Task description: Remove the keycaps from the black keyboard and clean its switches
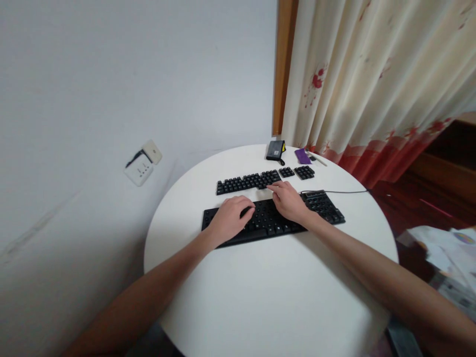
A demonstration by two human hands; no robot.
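A black keyboard (323, 206) lies on a round white table (267, 292). My left hand (230, 218) rests on its left half, fingers curled loosely down onto the keys. My right hand (288, 199) rests on the middle of the keyboard, fingers stretched forward toward a row of loose black keycaps (247, 182) laid out behind it. Two smaller clusters of keycaps (304, 172) sit to the right of that row. Neither hand holds anything.
A dark pouch with a yellow edge (275, 149), a purple item (302, 156) and a thin pen-like tool (318, 159) lie at the table's far edge. The keyboard's cable (345, 191) runs right. A wall socket (143, 163) is at left, a curtain (372, 89) at right.
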